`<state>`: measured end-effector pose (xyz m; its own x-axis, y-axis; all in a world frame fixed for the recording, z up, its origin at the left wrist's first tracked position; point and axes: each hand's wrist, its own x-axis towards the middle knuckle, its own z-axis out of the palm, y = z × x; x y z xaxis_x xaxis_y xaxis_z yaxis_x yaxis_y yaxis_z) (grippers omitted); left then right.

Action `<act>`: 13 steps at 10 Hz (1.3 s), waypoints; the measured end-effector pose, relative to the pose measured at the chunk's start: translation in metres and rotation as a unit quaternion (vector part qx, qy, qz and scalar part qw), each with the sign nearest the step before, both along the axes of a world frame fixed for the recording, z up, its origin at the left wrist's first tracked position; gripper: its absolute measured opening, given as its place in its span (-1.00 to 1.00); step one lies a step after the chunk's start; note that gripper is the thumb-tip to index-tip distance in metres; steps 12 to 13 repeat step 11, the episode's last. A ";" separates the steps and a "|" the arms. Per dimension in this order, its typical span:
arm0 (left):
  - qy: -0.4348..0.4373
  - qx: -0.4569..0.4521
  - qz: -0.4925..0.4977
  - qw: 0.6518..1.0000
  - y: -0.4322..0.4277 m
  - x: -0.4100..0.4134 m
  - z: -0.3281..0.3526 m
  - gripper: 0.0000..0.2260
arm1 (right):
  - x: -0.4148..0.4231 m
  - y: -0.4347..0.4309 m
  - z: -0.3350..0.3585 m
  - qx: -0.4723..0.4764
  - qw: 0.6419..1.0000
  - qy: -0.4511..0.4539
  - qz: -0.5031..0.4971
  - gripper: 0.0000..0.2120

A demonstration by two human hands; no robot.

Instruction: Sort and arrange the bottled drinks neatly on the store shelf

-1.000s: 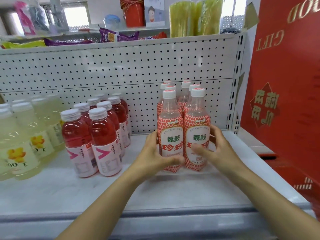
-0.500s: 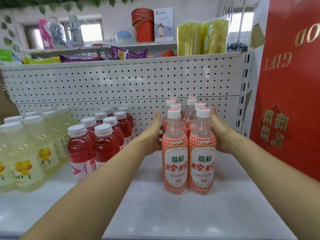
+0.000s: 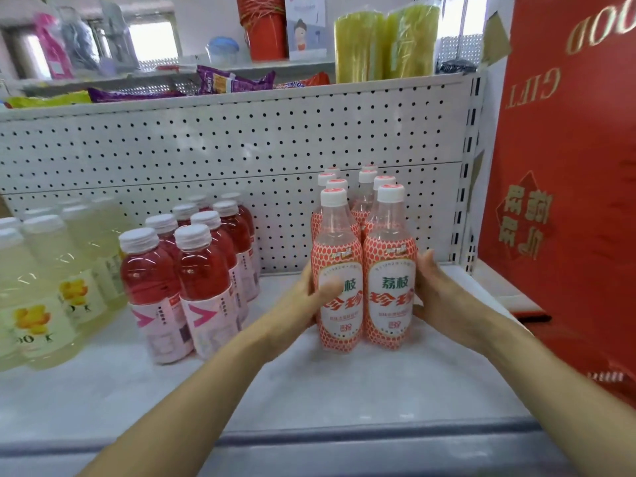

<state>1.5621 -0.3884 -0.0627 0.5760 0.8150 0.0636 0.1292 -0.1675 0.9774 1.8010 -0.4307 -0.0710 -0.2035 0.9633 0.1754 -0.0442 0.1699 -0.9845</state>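
Note:
Lychee soda bottles with white caps and red-patterned labels stand in two rows running back on the white shelf (image 3: 344, 390). My left hand (image 3: 306, 301) grips the front left lychee bottle (image 3: 339, 256) from its left side, thumb lying across the label. My right hand (image 3: 440, 297) holds the front right lychee bottle (image 3: 390, 256) from its right side. The two front bottles stand upright and touch each other. To the left stand two rows of red drink bottles (image 3: 203, 280) and, further left, pale yellow drink bottles (image 3: 44, 304).
A white pegboard back panel (image 3: 241, 149) closes the shelf behind the bottles. A large red gift box (image 3: 568, 201) stands against the shelf's right end. Snack packets (image 3: 234, 82) and yellow rolls (image 3: 385, 43) lie on the level above. Bare shelf shows between the red and lychee bottles.
Both hands have come forward from the sides of the rear lychee bottles to the two front bottles. The view has tipped slightly downward.

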 end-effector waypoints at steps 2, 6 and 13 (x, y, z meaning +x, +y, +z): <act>0.042 0.046 0.046 0.997 -0.008 0.004 -0.013 -0.13 | -0.009 -0.010 -0.003 0.036 0.996 -0.085 -0.006 0.03; -0.006 0.066 0.117 0.991 -0.021 0.017 -0.022 -0.26 | -0.030 -0.022 -0.012 0.052 0.984 -0.113 -0.128 -0.14; 0.093 0.262 0.239 0.930 -0.132 -0.044 -0.019 -0.49 | -0.058 -0.085 0.010 0.108 0.924 -0.239 -0.277 -0.30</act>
